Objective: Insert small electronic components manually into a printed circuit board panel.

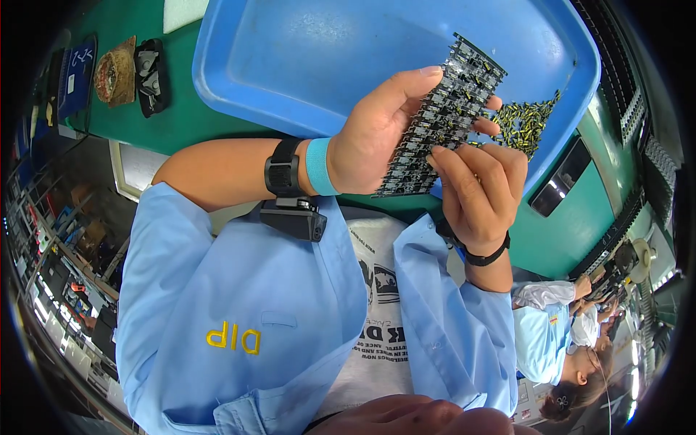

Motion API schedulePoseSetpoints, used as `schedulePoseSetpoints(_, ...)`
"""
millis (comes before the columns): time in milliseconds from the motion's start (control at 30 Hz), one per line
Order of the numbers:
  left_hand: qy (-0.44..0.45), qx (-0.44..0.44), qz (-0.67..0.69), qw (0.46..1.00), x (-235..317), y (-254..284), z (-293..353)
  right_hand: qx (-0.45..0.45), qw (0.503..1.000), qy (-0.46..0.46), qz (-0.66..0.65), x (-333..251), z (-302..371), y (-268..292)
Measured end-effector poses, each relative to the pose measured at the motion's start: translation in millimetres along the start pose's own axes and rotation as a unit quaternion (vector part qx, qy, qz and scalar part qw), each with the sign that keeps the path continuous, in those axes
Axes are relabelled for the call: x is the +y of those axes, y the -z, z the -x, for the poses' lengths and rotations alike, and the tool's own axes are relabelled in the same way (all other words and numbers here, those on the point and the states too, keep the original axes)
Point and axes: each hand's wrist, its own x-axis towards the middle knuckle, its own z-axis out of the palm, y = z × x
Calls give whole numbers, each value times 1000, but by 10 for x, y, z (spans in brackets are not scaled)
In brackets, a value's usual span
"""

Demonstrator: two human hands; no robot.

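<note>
Your left hand (377, 138) grips one dark circuit board panel (444, 116), thumb lying along its upper face and the fingers wrapped behind it, so the panel stands tilted from about 7 o'clock up to 1 o'clock over the blue tray (304, 65). The panel is crowded with small components in rows; they are too many and too small to count.

Your right hand (478, 192) sits at the panel's 5 o'clock side, fingers bent and fingertips (442, 156) touching the panel's lower right edge. You cannot tell whether they pinch a part or only steady the board.

One heap of small yellowish-green components (528, 123) lies in the tray at 3 o'clock from the panel, just beside your right fingertips. The single tray rests on the green bench (573, 225), and most of its floor shows bare.

On your left wrist you wear two bands: one black device strap (283, 168) and one light blue wristband (317, 167). Your right wrist carries one thin black band (487, 257).

At 10 o'clock on the bench, well apart from the tray, lie three things side by side: one blue flat item (76, 76), one brownish roll-like item (116, 72) and one black tool (152, 76).

At 4 o'clock, one other person (558, 341) in a light blue coat sits at the same bench, with hands reaching toward the far edge.
</note>
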Motion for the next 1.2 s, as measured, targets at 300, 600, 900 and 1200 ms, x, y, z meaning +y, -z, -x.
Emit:
schedulePoseSetpoints(300,29,-16,23,999,24,-3,5,31,999,-5,-32,13,29,2)
schedulePoseSetpoints(600,40,-15,73,996,14,41,-25,34,999,26,-10,32,69,2)
schedulePoseSetpoints(900,58,0,168,984,29,-15,-47,21,999,39,18,67,86,33)
schedulePoseSetpoints(1200,52,-33,159,985,47,-79,-38,125,967,-201,-96,307,98,246)
